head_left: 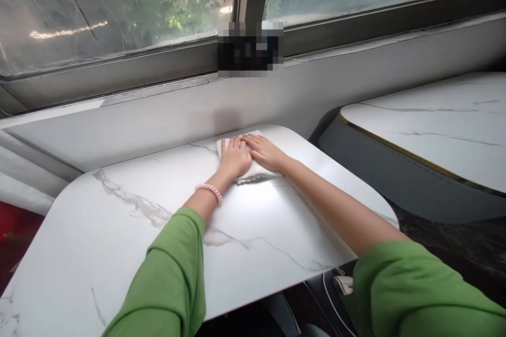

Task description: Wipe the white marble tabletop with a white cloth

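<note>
A folded white cloth (255,172) lies on the white marble-patterned table (253,258), near its far edge by the wall. My left hand (234,158) rests flat on the cloth's left part, fingers spread and pointing away from me. Beside it, my right hand (266,152) lies flat on the cloth's right part, its fingertips touching or almost touching my left hand. Neither hand's fingers are wrapped round the cloth. A pink beaded bracelet (211,191) is on my left wrist.
Past the table's far edge stand a light wall (158,126) and windows (166,0). A second marble-patterned table (430,121) is at the right, with a grey seat side below. White folded fabric (23,184) hangs at the left. A blurred-out patch covers the window post's foot.
</note>
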A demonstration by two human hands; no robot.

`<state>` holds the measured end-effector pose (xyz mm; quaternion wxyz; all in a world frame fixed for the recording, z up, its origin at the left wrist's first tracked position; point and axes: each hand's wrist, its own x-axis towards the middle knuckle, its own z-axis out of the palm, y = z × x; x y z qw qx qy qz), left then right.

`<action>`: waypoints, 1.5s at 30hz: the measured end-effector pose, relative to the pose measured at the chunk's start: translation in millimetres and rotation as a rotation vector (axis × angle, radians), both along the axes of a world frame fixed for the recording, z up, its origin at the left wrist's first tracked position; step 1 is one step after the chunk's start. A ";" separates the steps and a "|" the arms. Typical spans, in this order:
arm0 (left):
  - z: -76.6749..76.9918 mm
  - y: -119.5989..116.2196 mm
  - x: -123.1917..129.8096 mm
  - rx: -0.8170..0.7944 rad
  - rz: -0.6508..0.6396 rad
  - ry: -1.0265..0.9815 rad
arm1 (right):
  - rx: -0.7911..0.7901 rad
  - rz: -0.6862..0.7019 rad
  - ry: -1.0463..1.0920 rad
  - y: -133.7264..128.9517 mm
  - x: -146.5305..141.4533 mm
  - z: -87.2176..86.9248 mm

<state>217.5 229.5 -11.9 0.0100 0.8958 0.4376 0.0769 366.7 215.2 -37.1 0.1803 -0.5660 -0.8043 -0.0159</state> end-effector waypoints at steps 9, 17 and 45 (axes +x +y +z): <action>-2.2 52.0 26.1 0.052 0.013 -0.047 | 0.044 -0.051 0.052 50.1 20.0 1.7; -3.0 47.2 26.8 0.049 0.007 -0.008 | 0.007 -0.057 0.018 43.6 24.1 2.3; 0.2 -167.8 94.0 -0.059 -0.225 -0.066 | -0.004 -0.226 0.082 -188.6 96.5 -6.6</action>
